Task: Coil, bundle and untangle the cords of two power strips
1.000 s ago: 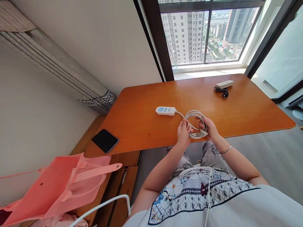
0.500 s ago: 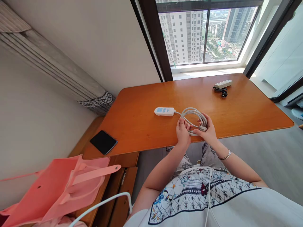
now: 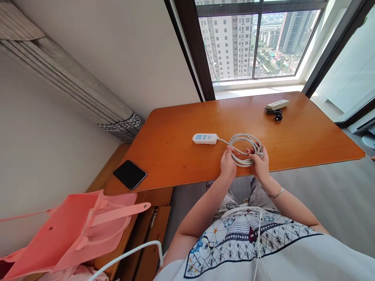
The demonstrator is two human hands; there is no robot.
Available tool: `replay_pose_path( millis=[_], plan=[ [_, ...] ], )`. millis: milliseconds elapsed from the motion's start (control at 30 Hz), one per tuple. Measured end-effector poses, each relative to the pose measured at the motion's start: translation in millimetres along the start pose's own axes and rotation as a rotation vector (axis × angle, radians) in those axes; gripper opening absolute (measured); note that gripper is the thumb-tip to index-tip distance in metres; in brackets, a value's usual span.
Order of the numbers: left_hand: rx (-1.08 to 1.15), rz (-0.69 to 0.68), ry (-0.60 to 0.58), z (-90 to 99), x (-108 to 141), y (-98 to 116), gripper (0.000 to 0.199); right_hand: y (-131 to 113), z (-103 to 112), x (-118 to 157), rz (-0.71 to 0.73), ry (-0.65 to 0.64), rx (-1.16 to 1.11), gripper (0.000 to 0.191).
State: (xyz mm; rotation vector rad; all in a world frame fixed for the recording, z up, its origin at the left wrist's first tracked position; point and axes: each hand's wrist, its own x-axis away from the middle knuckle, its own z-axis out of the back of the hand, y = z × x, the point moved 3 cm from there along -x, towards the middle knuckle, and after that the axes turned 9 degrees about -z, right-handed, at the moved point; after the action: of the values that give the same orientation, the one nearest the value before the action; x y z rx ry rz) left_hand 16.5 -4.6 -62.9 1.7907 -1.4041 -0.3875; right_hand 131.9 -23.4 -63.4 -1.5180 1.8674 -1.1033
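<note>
A white cable is gathered in a round coil at the front edge of the wooden table. My left hand is closed on the coil's left side. On the right side, my right hand grips the coil together with the cable's pale plug end, which the fingers partly cover. The cable runs left to a white power strip with blue socket faces, lying flat on the table.
A second power strip with a bundled black cord and plug lies at the back right. A black tablet lies at the left front corner. Beside it, lower left, is a pink bag. A window is behind the table.
The coil has opened into a wider, rounder loop. My right hand has shifted slightly right and up, a little farther from my left hand, with the plug end.
</note>
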Motion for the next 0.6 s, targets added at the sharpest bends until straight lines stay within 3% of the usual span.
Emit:
replay_pose_path(
  millis=[133, 433, 500, 600],
  plan=[
    [0.042, 0.073, -0.001, -0.1, -0.3, 0.7, 0.027, 3.3, 0.7, -1.1, -0.032, -0.007, -0.028, 0.05],
    [-0.049, -0.004, -0.054, 6.2, 2.4, -3.5, 0.027, 2.3, 2.2, -5.7, -0.08, -0.036, 0.026, 0.047],
    [-0.066, -0.054, -0.064, 7.4, 1.0, -1.2, 0.043, 1.4, 3.0, -6.4, -0.08, -0.045, 0.009, 0.043],
    [-0.079, -0.113, -0.065, 8.4, -2.3, 6.6, 0.083, 1.4, 3.9, -6.0, -0.082, -0.038, -0.006, 0.042]
  ],
)
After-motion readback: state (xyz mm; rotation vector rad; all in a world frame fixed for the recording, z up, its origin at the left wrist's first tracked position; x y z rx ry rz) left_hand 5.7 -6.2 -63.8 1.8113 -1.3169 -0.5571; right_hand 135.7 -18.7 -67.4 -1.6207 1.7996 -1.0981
